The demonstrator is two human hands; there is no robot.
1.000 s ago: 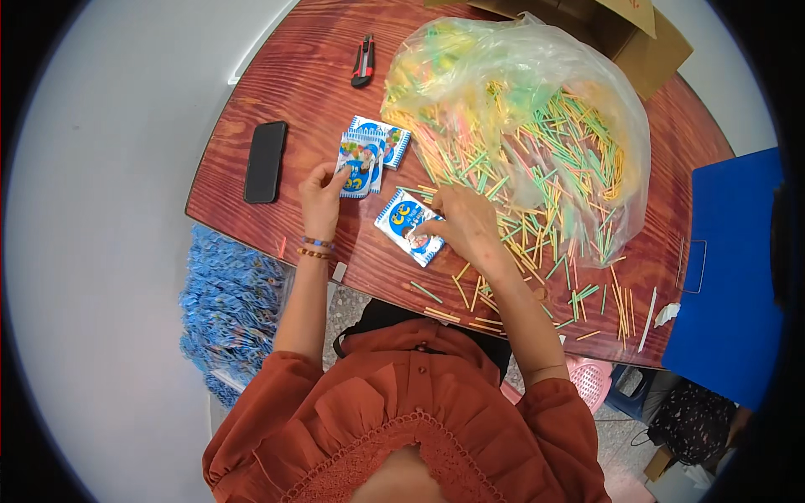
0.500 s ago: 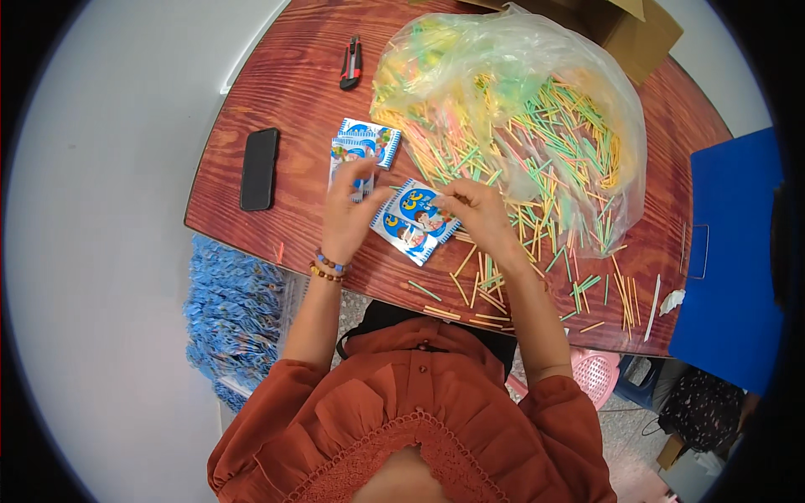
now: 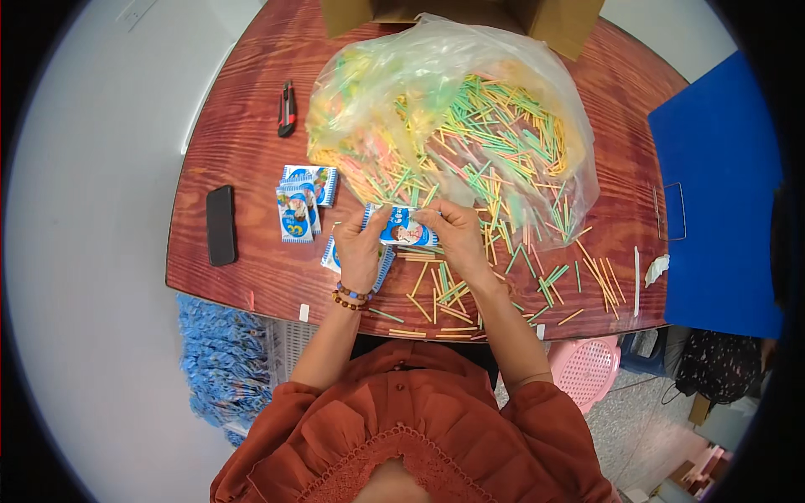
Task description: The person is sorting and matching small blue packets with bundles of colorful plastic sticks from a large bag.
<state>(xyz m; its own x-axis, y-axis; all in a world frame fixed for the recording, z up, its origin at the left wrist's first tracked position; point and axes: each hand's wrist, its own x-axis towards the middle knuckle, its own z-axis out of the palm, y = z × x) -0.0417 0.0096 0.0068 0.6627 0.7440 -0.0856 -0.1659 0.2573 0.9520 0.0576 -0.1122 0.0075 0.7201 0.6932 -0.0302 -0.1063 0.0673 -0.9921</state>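
A small blue-and-white packet [image 3: 407, 228] is held level between my two hands above the near part of the table. My left hand [image 3: 360, 254] pinches its left end, and my right hand [image 3: 457, 239] grips its right end. Beneath my left hand lies another blue-and-white packet [image 3: 386, 265], partly covered by the hand. To the left, several similar packets [image 3: 295, 215] overlap in a small pile. Short thin sticks [image 3: 453, 293] in yellow, green and pink lie scattered by my right hand.
A large clear plastic bag [image 3: 495, 59] spills many coloured sticks across the wooden table [image 3: 251, 109]. Left of it are a box cutter [image 3: 287, 109] and a black phone [image 3: 221, 225]. A cardboard box [image 3: 553, 21] stands behind, a blue panel [image 3: 713, 210] at right. Blue packets [image 3: 222, 360] fill a container below left.
My hands have come together and lifted one packet off the table, now gripped at both ends. The head view has shifted, so the table things appear further left and mostly lower.
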